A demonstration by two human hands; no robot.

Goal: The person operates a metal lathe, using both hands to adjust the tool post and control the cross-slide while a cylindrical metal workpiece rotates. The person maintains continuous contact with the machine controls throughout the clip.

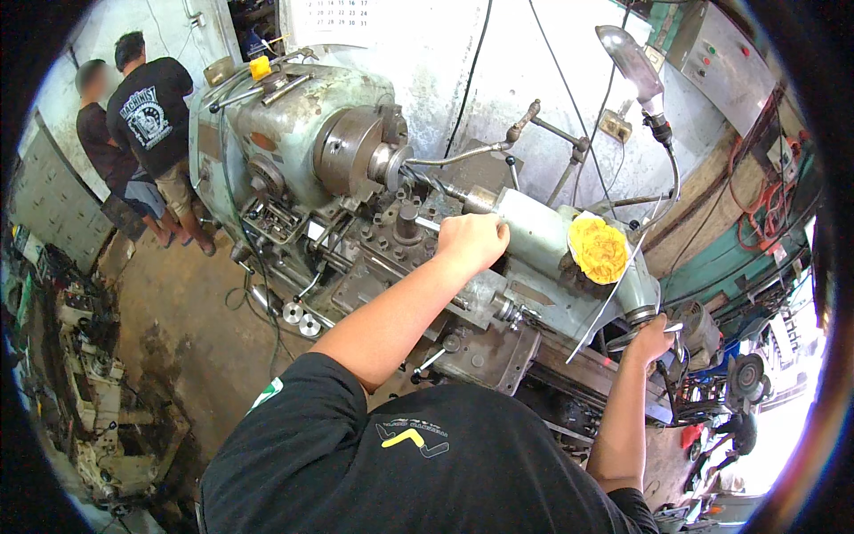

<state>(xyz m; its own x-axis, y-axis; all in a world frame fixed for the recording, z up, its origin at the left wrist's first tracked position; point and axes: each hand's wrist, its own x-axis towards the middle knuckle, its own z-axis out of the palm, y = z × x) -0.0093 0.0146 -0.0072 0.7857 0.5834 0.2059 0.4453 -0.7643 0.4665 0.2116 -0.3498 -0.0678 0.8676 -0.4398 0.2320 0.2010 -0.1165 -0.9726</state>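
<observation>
The person's left hand (pixel 474 242) is curled beside a metal lever (pixel 429 224) on the lathe (pixel 302 102); whether it grips the lever is hidden. The right hand (pixel 654 340) is closed on the handwheel (pixel 672 327). A drill bit (pixel 427 182) points at the round metal piece (pixel 386 166) in the chuck (pixel 345 151).

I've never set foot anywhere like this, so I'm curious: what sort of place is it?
Most likely a machine shop. A big metal lathe dominates the view, with a heavy round chuck at one end and a twist drill bit in the tailstock facing it.
</observation>
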